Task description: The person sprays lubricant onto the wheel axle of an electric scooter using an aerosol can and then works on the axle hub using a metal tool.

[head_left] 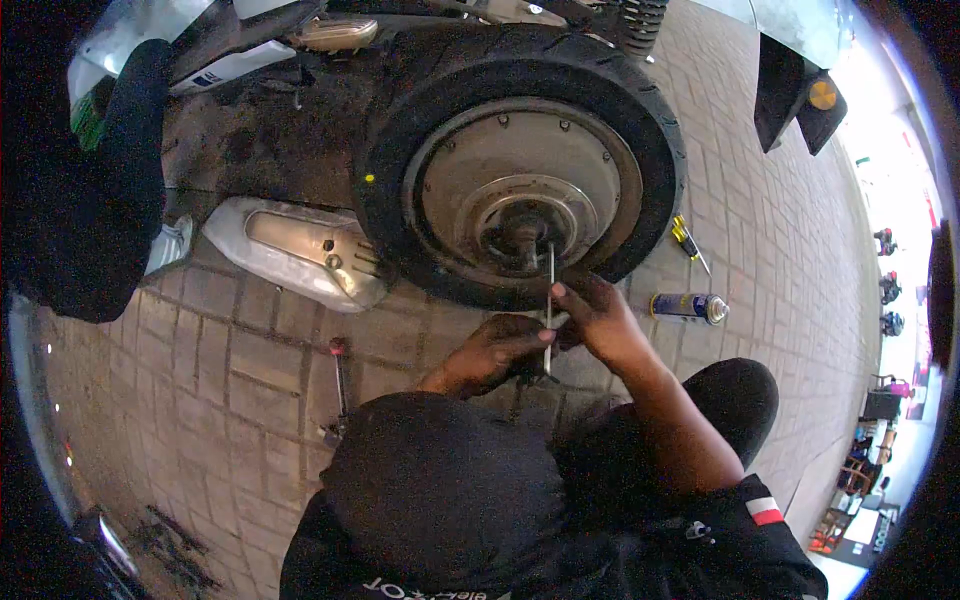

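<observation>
A thin metal rod (pixel 549 300) stands nearly upright in the picture, its top end at the hub (pixel 525 228) of a large black-tyred wheel (pixel 518 160). Around its lower part are the closed fingers of my left hand (pixel 494 352). My right hand (pixel 597 318) pinches the same rod a little higher, just below the tyre's edge. Whether the rod's tip touches the hub is hard to tell. A small dark piece shows under my fingers, too small to name.
Right of the wheel lie a yellow-handled screwdriver (pixel 686 238) and a spray can (pixel 688 308). A silver cover (pixel 290 250) lies to the left, with a red-ended tool (pixel 340 385) below it. Another person's dark-clothed leg (pixel 110 200) is at far left.
</observation>
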Available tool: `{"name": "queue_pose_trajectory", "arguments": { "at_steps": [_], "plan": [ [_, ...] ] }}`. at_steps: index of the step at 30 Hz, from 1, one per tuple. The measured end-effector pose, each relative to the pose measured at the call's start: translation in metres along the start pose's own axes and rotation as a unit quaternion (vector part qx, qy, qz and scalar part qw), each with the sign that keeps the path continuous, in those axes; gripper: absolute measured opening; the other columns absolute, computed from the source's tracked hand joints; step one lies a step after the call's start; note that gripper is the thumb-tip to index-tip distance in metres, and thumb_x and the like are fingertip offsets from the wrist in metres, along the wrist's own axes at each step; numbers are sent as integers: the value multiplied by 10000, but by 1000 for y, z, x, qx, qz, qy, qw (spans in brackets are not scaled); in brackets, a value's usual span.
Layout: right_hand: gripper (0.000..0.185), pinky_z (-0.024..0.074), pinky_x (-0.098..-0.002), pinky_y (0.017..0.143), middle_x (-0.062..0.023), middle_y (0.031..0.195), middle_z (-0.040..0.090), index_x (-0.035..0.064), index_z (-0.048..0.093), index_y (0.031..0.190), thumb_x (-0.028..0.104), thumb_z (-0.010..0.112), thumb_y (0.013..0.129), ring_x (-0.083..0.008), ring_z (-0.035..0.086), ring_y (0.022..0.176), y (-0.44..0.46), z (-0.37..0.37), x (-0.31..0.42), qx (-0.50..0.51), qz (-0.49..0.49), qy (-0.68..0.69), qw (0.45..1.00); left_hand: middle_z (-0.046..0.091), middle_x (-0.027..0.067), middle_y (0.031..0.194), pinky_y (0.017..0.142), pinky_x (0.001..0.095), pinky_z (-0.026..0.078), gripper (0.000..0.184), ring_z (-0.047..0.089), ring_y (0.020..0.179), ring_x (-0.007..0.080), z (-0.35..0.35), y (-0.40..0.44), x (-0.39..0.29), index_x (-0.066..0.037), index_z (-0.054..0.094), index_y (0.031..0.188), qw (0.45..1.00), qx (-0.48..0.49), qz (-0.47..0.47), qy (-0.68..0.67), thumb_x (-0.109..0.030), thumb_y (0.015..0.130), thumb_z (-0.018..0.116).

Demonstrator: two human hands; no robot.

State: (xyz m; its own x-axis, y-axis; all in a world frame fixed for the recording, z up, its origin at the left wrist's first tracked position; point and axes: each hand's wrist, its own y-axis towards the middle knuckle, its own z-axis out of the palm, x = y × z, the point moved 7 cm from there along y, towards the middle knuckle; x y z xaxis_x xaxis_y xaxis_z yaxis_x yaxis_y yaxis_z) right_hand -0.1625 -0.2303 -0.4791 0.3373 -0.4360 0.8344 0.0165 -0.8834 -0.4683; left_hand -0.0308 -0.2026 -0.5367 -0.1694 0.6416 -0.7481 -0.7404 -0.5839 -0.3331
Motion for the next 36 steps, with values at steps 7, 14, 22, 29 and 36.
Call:
{"name": "queue_pose_trajectory", "arguments": {
  "at_steps": [7, 14, 22, 29, 36],
  "plan": [
    [521, 463, -309, 771, -69, 909, 609, -6, 568, 1077, 492, 456, 970, -155, 578, 858, -75, 17, -18, 157, 127, -71, 977, 633, 56, 930, 746, 284, 465, 288, 587, 834, 155, -8, -1, -10, -17, 666, 1002, 983, -70, 128, 112, -284, 894, 660],
    [373, 380, -285, 643, -11, 788, 522, 54, 572, 960, 401, 439, 998, -133, 476, 704, -80, 51, -53, 230, 192, 273, 914, 618, 83, 1041, 840, 283, 463, 325, 581, 953, 147, -11, 6, 9, -16, 642, 1071, 985, -19, 36, 170, -284, 889, 673],
    [289, 309, -276, 554, 22, 679, 419, 96, 522, 840, 338, 471, 991, -119, 378, 599, -79, 44, -51, 146, 194, 215, 946, 675, 58, 877, 762, 316, 490, 326, 614, 816, 163, -2, 0, -42, -14, 668, 975, 976, -41, 56, 205, -324, 874, 677],
    [411, 345, -303, 538, 17, 651, 465, 42, 554, 823, 426, 515, 964, -124, 440, 592, -80, 24, -22, 114, -61, -122, 984, 667, 61, 896, 779, 290, 490, 321, 618, 854, 148, 1, -6, -36, -16, 663, 1005, 994, -53, -26, 93, -301, 861, 696],
    [438, 386, -371, 562, -79, 615, 468, 7, 623, 977, 437, 552, 934, -183, 440, 573, -82, 8, -27, 134, 105, -213, 962, 651, 65, 911, 749, 297, 526, 260, 623, 849, 156, 13, -13, -32, -7, 660, 1014, 992, -108, -39, -55, -216, 864, 698]
  ]
}}
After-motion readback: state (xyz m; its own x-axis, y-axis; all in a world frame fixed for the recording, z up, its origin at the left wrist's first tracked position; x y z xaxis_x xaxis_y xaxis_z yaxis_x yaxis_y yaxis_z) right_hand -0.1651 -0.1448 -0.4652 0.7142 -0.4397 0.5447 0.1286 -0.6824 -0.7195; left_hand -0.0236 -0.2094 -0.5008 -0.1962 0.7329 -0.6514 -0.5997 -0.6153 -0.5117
